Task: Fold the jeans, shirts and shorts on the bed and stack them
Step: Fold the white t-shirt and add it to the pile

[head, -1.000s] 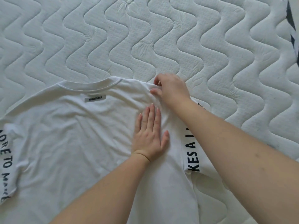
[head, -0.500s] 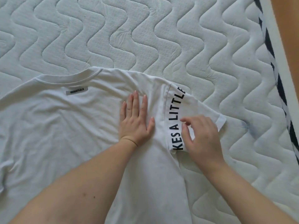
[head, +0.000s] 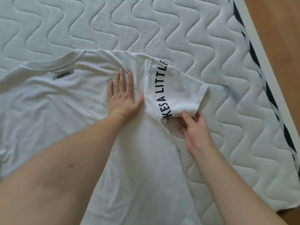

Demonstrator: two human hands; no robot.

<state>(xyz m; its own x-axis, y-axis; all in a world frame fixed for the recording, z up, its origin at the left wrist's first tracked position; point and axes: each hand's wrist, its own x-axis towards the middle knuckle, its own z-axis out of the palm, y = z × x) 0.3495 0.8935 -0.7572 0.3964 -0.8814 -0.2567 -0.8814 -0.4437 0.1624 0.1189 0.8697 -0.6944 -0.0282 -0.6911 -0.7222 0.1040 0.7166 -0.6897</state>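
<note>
Since a moment ago the right hand [head: 195, 127] has slid down off the printed lettering to the lower edge of the sleeve [head: 181, 91], while the left hand [head: 124, 98] has kept its place on the cloth.

Farthest left of the grip, the white shirt [head: 65, 111] lies spread back-up on the quilted mattress [head: 113, 26], its collar [head: 65, 61] away from the person and a small grey label [head: 63, 75] just below the neckline. Nearer in, the left hand lies flat on the shirt with fingers straight and together, thumb out to the side, pressing the fabric down just beside the shoulder seam; it grasps nothing.

Right of that palm runs the seam, then the black lettering [head: 162, 88] along the sleeve. The sleeve sticks out sideways over the mattress, its hem turned up a little at the outer corner. At its lower edge the right hand has its fingers curled under the bunched fabric; the thumb is hidden, so whether it actually pinches the cloth I cannot tell.

Beyond the grip, well to the right, the mattress ends in a dark-and-white striped border [head: 266, 88], with wooden floor [head: 279, 21] past it.
</note>
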